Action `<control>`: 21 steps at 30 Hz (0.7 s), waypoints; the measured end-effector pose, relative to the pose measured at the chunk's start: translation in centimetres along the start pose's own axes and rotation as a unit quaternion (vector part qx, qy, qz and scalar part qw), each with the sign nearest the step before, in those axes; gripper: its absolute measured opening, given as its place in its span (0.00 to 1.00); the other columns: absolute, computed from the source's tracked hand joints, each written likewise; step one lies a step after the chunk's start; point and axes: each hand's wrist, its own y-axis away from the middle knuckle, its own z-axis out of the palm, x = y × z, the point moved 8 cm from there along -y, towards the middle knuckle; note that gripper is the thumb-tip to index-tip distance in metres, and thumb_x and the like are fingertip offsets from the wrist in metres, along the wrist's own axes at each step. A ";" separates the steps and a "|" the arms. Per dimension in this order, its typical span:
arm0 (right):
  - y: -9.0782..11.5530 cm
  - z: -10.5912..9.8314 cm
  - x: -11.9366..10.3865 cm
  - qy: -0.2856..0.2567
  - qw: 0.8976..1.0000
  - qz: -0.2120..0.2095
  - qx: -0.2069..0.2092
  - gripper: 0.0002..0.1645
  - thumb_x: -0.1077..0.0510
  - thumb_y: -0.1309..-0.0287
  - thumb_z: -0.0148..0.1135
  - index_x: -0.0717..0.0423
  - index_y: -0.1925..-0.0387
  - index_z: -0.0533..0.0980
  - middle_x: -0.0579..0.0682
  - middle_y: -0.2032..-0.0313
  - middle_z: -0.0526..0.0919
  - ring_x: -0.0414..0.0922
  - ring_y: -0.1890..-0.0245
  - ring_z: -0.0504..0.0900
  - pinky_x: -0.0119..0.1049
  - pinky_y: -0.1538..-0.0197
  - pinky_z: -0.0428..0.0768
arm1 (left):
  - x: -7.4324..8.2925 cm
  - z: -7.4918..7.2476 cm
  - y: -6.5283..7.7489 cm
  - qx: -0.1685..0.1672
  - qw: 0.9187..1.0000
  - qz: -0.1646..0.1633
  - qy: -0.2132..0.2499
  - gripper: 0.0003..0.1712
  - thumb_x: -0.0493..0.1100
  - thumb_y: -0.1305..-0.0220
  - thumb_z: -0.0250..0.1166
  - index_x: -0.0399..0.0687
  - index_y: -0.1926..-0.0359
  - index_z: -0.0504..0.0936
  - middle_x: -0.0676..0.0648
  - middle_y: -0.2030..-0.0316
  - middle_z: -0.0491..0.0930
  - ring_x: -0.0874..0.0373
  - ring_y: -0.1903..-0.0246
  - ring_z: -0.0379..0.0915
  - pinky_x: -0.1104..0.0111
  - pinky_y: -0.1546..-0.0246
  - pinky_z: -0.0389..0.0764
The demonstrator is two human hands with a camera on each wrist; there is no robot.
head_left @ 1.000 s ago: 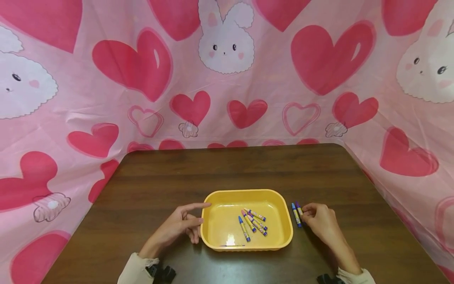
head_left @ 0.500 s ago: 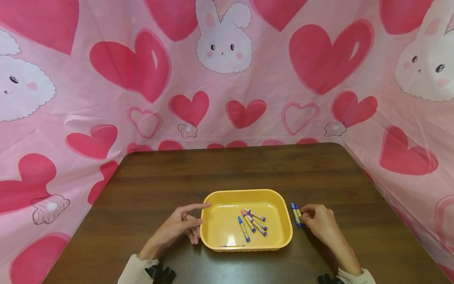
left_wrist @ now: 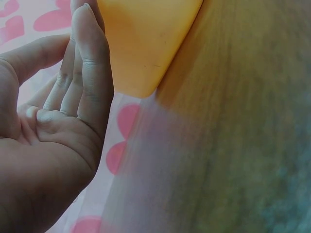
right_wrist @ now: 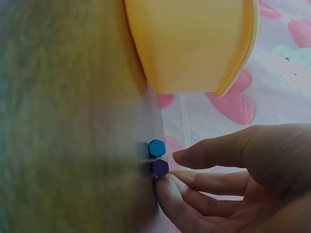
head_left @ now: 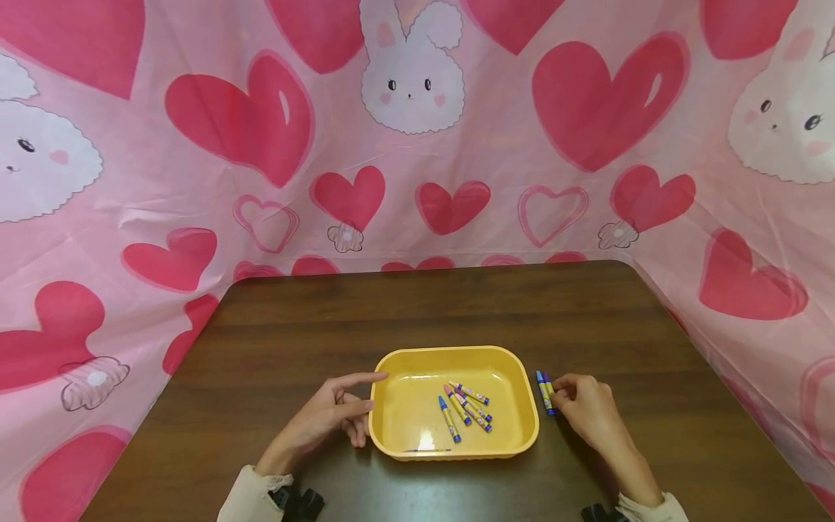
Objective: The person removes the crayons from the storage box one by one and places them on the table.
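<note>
A yellow plastic tray (head_left: 391, 435) lies on the table with several crayons (head_left: 464, 407) loose inside. My left hand (head_left: 331, 413) is at its left side, the straight index finger reaching over the rim and the thumb against the wall. Right of the tray, a blue crayon (head_left: 544, 392) and a purple crayon (right_wrist: 160, 167) lie side by side on the table. My right hand (head_left: 590, 407) touches the purple crayon with its fingertips; in the right wrist view the thumb stands apart from it.
The brown wooden table (head_left: 417, 304) extends beyond the tray to its far edge. A pink cloth (head_left: 417, 159) with hearts and rabbits hangs behind and along both sides.
The purple crayon has shifted left, from slightly apart and askew to lying close alongside the blue one, with my right fingers at it. My left hand and the tray have not moved.
</note>
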 end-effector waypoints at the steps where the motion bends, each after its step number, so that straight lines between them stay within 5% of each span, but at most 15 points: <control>1: 0.0 -0.1 0.0 0.002 1.000 0.000 0.001 0.10 0.63 0.46 0.64 0.65 0.64 0.84 0.48 0.72 0.84 0.46 0.68 0.80 0.43 0.64 0.79 | 0.0 0.0 0.0 0.000 1.000 -0.001 -0.001 0.31 0.33 0.28 0.57 0.32 0.28 0.61 0.43 0.74 0.85 0.56 0.80 0.83 0.67 0.76 0.85; 12: 0.4 -1.8 -0.8 0.010 0.998 -0.019 0.057 0.10 0.62 0.44 0.66 0.64 0.63 0.84 0.49 0.71 0.85 0.48 0.67 0.82 0.45 0.62 0.79 | 0.1 0.0 0.0 -0.006 1.000 0.007 0.010 0.31 0.33 0.28 0.57 0.32 0.28 0.60 0.44 0.74 0.85 0.56 0.80 0.82 0.67 0.76 0.85; 21: 1.1 -2.9 -4.8 0.000 0.991 -0.082 0.105 0.09 0.65 0.45 0.68 0.66 0.62 0.83 0.50 0.71 0.85 0.45 0.71 0.81 0.35 0.69 0.79 | 0.2 0.1 0.0 -0.009 1.000 0.014 0.010 0.31 0.32 0.28 0.56 0.31 0.28 0.60 0.44 0.74 0.85 0.56 0.79 0.83 0.66 0.76 0.85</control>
